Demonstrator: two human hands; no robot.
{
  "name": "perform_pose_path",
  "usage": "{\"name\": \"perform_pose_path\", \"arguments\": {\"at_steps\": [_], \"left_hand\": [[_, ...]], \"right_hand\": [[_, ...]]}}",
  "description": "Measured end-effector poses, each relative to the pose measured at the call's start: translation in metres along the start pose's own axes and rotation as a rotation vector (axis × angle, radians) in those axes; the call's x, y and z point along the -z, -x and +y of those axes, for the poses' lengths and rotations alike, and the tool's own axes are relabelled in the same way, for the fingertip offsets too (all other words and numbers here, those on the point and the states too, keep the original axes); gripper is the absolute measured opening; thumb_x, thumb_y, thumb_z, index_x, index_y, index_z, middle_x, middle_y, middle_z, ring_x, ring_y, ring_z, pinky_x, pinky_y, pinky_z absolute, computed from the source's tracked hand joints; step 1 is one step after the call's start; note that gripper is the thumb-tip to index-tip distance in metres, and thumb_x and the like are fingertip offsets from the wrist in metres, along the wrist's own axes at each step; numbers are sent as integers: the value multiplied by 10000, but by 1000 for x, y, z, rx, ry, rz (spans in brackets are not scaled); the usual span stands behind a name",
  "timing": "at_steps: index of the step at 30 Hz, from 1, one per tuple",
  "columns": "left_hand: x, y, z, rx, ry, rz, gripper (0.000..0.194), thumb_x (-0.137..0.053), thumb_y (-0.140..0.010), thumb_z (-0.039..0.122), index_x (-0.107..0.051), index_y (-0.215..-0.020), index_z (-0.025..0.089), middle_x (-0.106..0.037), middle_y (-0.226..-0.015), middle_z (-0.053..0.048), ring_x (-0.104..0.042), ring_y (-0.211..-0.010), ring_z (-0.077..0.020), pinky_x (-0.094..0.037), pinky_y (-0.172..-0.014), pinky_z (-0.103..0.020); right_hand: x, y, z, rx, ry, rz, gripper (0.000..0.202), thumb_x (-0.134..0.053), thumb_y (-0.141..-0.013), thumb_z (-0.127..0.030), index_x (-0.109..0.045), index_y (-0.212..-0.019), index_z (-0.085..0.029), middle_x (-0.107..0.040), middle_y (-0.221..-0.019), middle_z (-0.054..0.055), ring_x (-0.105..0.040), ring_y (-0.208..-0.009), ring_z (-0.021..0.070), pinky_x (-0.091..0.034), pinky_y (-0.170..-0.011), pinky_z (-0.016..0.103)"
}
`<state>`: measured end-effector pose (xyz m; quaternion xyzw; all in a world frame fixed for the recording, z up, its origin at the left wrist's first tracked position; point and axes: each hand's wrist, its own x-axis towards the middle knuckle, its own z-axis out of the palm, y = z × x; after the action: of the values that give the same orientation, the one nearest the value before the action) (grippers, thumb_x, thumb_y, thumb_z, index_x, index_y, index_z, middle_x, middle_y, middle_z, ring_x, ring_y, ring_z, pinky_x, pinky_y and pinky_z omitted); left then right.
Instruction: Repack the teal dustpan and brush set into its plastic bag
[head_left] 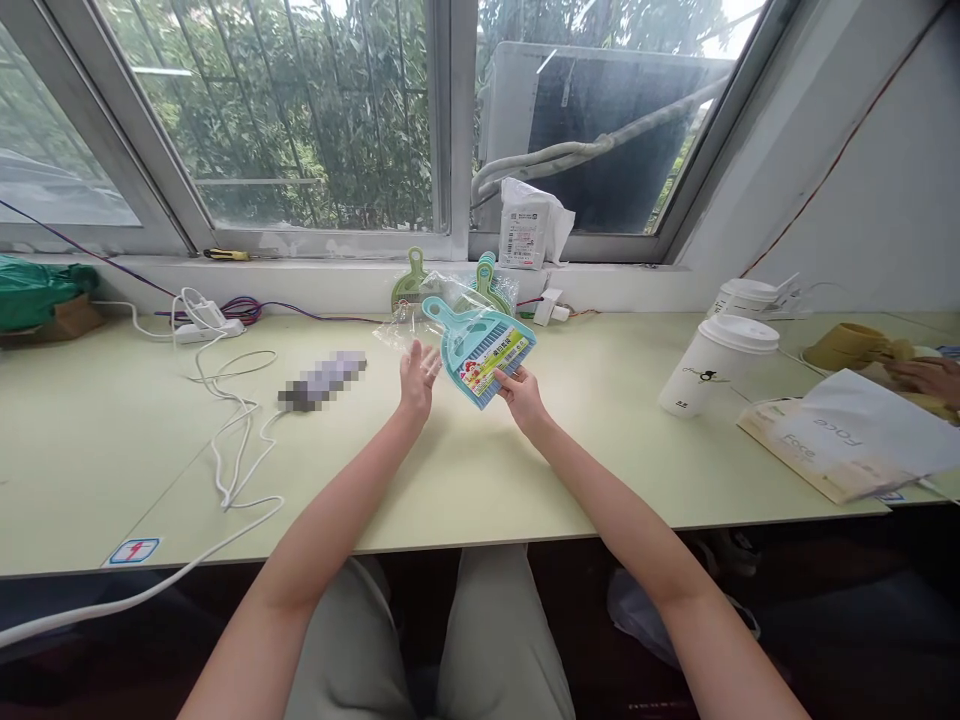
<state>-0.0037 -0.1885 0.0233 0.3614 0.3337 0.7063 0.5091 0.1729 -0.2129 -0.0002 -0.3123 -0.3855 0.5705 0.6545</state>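
A light-blue dustpan and brush set with a yellow-green label is held above the table, tilted with its handle toward the upper left. My right hand grips its lower right edge, thumb and fingers on the label side. Close to the set's left side is my left hand, its fingers apart beside some clear plastic film. Behind stand a green dustpan set and more green and blue sets in clear wrap against the window ledge.
White cables, a power strip and a blurred item lie left. On the right are a white cup, a paper bag and another person's hand. A white package stands on the ledge.
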Motion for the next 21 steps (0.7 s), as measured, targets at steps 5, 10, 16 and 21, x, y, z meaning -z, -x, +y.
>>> {"name": "perform_pose_path", "arguments": {"at_steps": [5, 10, 16, 21], "left_hand": [[-8, 10, -10, 131, 45, -352, 447, -700, -751, 411, -562, -1118, 196, -666, -1094, -67, -626, -1046, -225, -507, -906, -357], [-10, 18, -16, 166, 33, -454, 557, -698, -761, 381, -493, -1261, 243, -650, -1162, -55, -604, -1102, -223, -461, -981, -396], [-13, 23, -19, 225, 34, -529, 596, -681, -779, 376, -461, -1316, 237, -640, -1198, -68, -569, -1164, -237, -407, -1037, -441], [-18, 31, -19, 282, 24, -551, 533, -664, -798, 332, -483, -1288, 226, -618, -1239, -76, -555, -1182, -229, -384, -1065, -438]], "right_hand": [[-2, 2, 3, 25, 27, -5, 385, -819, -605, -330, -631, -910, -190, -704, -1036, 60, -663, -981, 236, -563, -891, 405], [-5, 5, 4, 60, 25, 20, 382, -804, -622, -350, -624, -918, -191, -688, -1082, 60, -646, -1029, 234, -549, -922, 394], [-6, 7, 3, 72, 27, 65, 352, -771, -657, -322, -605, -939, -193, -669, -1116, 67, -634, -1058, 227, -554, -909, 382], [-5, 5, 4, 92, 15, 115, 365, -769, -651, -318, -594, -944, -187, -672, -1099, 68, -628, -1063, 225, -551, -906, 367]]}}
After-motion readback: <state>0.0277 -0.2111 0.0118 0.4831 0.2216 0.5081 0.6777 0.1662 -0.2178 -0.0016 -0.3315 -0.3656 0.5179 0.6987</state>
